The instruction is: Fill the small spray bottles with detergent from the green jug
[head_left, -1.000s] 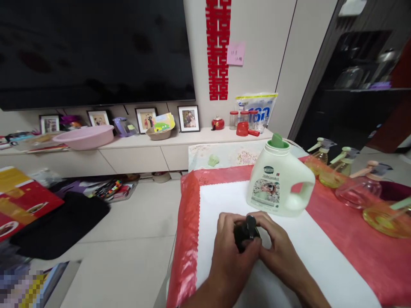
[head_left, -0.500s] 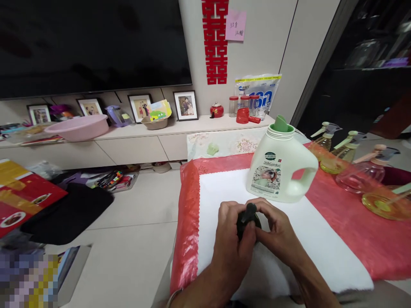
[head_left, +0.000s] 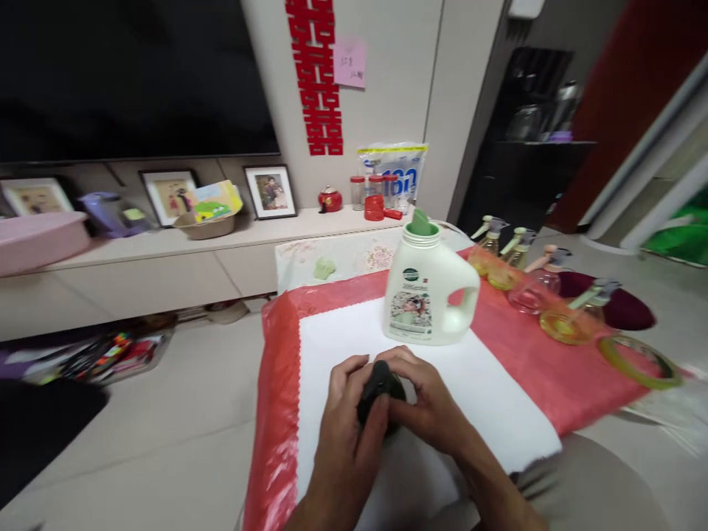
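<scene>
Over the white cloth, both hands are closed around a dark green spray bottle (head_left: 381,391) with a black head pointing up. My left hand (head_left: 351,405) wraps its left side, the thumb pressed against the head. My right hand (head_left: 428,394) grips the right side, fingers curled over the far edge. Most of the bottle's body is hidden by the hands. Just beyond them, a pale green detergent jug (head_left: 414,295) stands upright and uncapped, with a green spout insert (head_left: 421,223) in its mouth.
Several spray bottles (head_left: 534,287) stand on the red plastic sheet (head_left: 514,354) at the right, near a roll of yellow tape (head_left: 639,361). The white cloth (head_left: 332,332) lies under the jug. A low cabinet (head_left: 166,269) holds photo frames, red-lidded jars (head_left: 375,188) and a pink basin (head_left: 41,240).
The view has swung to the right, so the scene has shifted left and the tape roll has come into sight. Both hands still hold the spray bottle, its head now tilted somewhat differently.
</scene>
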A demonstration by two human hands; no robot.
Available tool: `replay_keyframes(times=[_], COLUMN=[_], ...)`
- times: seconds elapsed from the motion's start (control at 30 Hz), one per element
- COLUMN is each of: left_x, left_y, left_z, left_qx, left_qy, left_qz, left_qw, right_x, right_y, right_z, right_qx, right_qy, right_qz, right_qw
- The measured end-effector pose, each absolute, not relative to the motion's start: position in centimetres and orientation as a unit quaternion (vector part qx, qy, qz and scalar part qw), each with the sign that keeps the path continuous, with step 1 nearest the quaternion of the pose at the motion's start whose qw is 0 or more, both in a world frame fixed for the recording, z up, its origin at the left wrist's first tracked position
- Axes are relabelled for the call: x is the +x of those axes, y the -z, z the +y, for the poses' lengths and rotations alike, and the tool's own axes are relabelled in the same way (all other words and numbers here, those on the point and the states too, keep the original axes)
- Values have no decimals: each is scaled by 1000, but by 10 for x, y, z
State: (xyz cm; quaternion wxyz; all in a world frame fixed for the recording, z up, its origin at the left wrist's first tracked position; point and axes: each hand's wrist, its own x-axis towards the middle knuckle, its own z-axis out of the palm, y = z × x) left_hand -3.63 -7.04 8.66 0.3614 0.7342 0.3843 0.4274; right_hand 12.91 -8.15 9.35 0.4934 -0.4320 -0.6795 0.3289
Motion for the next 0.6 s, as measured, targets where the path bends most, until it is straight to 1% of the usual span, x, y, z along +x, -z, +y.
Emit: replay_keyframes(times=[0.07, 0.13, 0.2, 0.33, 0.47, 0.6], left_x=[-41, -45, -47, -47, -46, -47], left_y=[-77, -65, -53, -35, -33, -32], left_z=[-67, -66, -66, -66, -62, -58], left_qx=[735, 728, 728, 722, 708, 727], left_qy=[-429, -409, -396, -388, -380, -357], left_qz=[373, 370, 370, 405, 432, 431], left_qw=[368, 407, 420, 405, 410, 398], right_x=[129, 129, 130, 132, 128, 118], right_y=[-93, -92, -91, -87, -76, -61], right_z=[-81, -81, -81, -84, -88, -95], right_qx=[-437, -447, -457, -473, -502, -531], right_qy=[-318, -312, -309, -305, -298, -266], right_qz=[-678, -676, -678, -700, -709, -685], right_qw=[497, 496, 486, 439, 395, 422])
